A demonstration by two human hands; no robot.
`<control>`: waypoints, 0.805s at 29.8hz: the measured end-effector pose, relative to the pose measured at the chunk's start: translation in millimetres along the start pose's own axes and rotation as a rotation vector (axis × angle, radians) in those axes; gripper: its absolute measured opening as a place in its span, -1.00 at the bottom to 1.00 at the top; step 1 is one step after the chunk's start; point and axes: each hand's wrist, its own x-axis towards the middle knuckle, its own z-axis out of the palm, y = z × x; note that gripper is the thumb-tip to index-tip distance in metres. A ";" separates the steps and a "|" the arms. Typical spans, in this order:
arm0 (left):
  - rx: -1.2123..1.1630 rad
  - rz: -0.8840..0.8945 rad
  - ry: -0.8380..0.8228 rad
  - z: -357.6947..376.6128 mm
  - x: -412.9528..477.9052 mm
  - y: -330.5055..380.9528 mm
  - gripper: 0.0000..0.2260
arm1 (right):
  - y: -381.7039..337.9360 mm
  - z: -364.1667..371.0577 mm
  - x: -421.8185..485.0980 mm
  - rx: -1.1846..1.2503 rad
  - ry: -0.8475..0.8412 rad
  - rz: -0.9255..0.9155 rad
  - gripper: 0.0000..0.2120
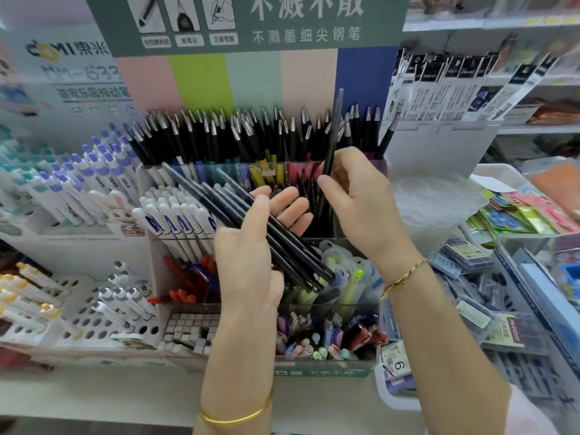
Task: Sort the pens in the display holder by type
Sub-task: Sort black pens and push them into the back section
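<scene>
1. Head view, looking down at a shop's stationery surface. At far left, white pens with purple caps [94, 171] stand tilted in racks.
2. Left of centre, the left hand [248, 255] lies palm up, thumb and fingers curled round a bundle of dark slim pens [216, 200]. The bundle fans out up and to the left, above white pens with blue print [175, 221].
3. In the centre stands the display holder [326, 372], clear-walled with several compartments. Its back row is packed with black pens with silver tips [251, 130]. Nearer compartments hold red pens [185, 279] and mixed pastel pens [317, 346].
4. Right of centre, the right hand [357, 196] pinches a single dark pen [334, 130], nearly upright, just beside the bundle. Its lower end reaches towards a dark middle compartment. We cannot tell whether it is going in or coming out.
5. At far right sit a stack of clear plastic trays [436, 202] and coloured packets [518, 211].
6. We judge that sorting is under way, with dark pens being gathered. The bundle is fanned, not squared, so a pen could slide off the palm into the mixed compartments below. The single pen looks much like the back-row pens, so it could land with the wrong type. The crowding could also let either hand knock the leaning pens over.
</scene>
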 end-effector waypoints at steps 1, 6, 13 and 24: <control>0.041 0.000 -0.016 -0.9 -0.8 0.2 -0.87 | 1.0 2.4 -0.2 -0.058 0.005 -0.006 -0.90; 0.216 0.004 -0.068 -4.0 -3.2 0.5 -0.68 | 0.6 12.7 -8.0 -0.377 -0.087 0.063 -0.81; 0.270 -0.024 -0.126 -7.1 -3.0 0.7 -0.75 | 3.6 18.4 -8.5 -0.505 -0.104 0.129 -0.82; 0.297 -0.129 -0.244 -9.9 -2.7 -1.0 -0.77 | -23.6 5.6 -5.5 0.467 -0.193 0.290 -0.75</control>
